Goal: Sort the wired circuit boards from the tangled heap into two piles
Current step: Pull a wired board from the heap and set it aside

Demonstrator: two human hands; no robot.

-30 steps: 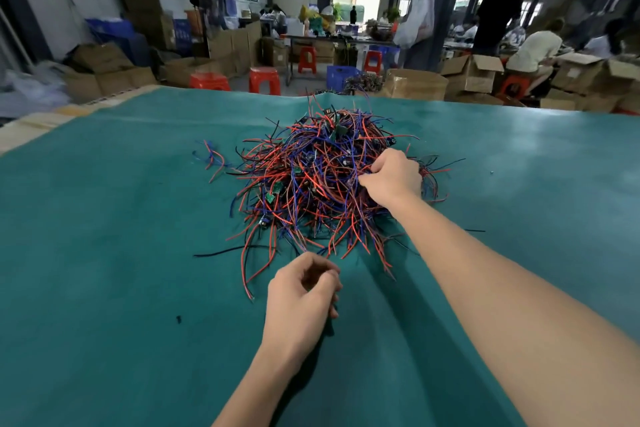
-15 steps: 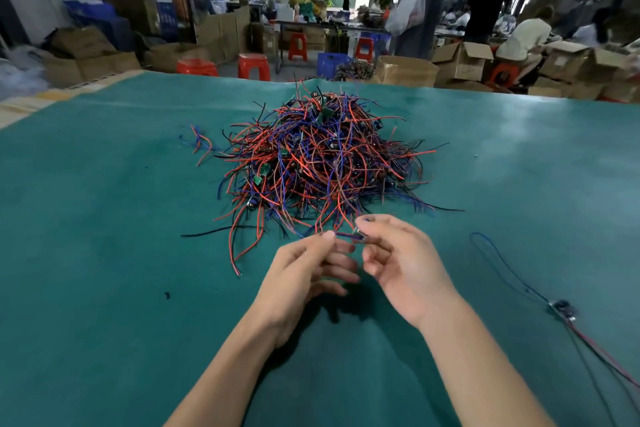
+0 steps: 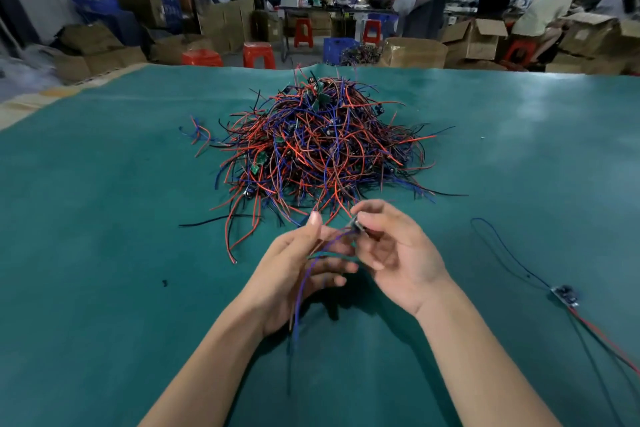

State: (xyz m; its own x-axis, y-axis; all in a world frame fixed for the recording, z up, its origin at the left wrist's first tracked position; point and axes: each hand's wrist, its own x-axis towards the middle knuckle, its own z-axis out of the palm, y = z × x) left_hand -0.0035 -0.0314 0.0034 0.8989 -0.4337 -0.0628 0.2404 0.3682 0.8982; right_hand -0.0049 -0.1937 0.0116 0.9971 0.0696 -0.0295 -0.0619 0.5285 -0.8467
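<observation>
Holding one wired circuit board [image 3: 357, 226] up over the near middle of the bench [image 3: 104, 253], the right hand [image 3: 398, 256] pinches the small board between thumb and fingertips, while the left hand [image 3: 298, 270], just beside it, has its fingers loosely round the board's blue lead [image 3: 304, 281], which trails down past the left wrist. The tangled heap [image 3: 322, 149] of red, blue and black wires sits toward the far middle of the bench, just beyond both hands. One sorted board [image 3: 565, 295] lies alone near the right edge, its blue and red leads trailing outward. To do this step well, I would draw the leads fully free of the heap before carrying the piece off, so no neighbour is dragged along, then turn the board face up to judge its kind and lay it either with the piece at the right or at a clearly separate spot, leads running one way. No brand, label or writing can be read; the board is too small and blurred.
</observation>
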